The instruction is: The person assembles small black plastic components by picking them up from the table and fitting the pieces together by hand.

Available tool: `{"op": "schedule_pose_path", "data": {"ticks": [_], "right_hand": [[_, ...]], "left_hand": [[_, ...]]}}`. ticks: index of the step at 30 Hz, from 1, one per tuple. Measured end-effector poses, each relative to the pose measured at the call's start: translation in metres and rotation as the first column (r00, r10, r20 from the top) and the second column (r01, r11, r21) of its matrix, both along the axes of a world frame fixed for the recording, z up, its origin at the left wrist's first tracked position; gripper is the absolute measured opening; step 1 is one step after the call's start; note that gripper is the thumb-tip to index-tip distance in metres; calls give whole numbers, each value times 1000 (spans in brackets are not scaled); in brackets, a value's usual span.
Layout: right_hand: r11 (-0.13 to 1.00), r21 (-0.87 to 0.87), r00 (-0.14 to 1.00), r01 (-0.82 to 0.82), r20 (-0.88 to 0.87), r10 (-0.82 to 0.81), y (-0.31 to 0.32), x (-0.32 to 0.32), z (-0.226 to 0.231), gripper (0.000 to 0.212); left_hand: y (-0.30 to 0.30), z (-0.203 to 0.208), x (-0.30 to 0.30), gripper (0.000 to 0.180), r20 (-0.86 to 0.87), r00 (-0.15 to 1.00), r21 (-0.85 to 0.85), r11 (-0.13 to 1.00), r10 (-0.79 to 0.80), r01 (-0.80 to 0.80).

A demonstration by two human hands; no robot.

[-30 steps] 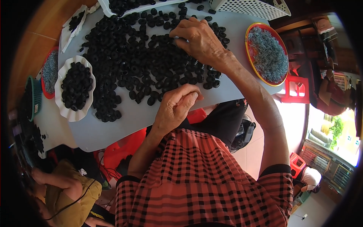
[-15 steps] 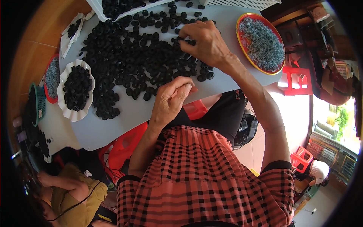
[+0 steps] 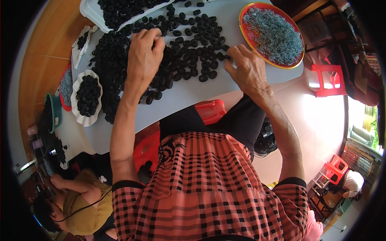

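Small round black pieces [image 3: 201, 40], ridged like toy wheels, lie in a heap and loosely spread over the grey table. My left hand [image 3: 144, 58] is over the heap, fingers curled and thumb drawn in; what its fingertips grip, if anything, is hidden. At the right edge of the spread, my right hand [image 3: 247, 70] has thumb and forefinger closed around a small dark piece that looks like one of these wheels. Right beyond this hand stands a red round tray [image 3: 243, 30] with a yellow rim, filled with small silvery-grey metal parts, perhaps springs.
A white tub [image 3: 90, 14] of black pieces stands at the far left. Nearer are a white scalloped dish [image 3: 86, 120], a red tray [image 3: 63, 98] of grey parts and a green basket [image 3: 51, 116]. A co-worker [image 3: 86, 197] sits at lower left; a red stool [image 3: 211, 111] is under the table.
My left hand has moved left and away from me over the heap. My right hand has moved right and closer to me, towards the red tray. The view has shifted slightly.
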State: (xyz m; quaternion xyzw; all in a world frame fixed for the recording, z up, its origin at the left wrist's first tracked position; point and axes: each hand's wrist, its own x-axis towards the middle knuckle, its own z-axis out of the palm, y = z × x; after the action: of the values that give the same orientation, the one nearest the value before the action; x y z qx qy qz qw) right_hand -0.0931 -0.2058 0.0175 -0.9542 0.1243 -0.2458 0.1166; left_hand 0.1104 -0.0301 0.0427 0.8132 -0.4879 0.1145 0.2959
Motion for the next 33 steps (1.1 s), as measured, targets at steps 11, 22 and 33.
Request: {"op": "schedule_pose_path", "data": {"ticks": [11,22,33], "right_hand": [[996,84,983,-24,184,8,4,-3,-20,15],[992,123,975,-20,223,-8,2,-8,-24,17],[980,198,978,-21,207,-21,3,-12,-21,14]], "left_hand": [[-19,-23,37,20,188,982,274,961,-20,-33],[-23,-35,50,24,218,976,256,966,-16,-42],[-16,6,-39,24,-767,574,-282,954,-287,101]]}}
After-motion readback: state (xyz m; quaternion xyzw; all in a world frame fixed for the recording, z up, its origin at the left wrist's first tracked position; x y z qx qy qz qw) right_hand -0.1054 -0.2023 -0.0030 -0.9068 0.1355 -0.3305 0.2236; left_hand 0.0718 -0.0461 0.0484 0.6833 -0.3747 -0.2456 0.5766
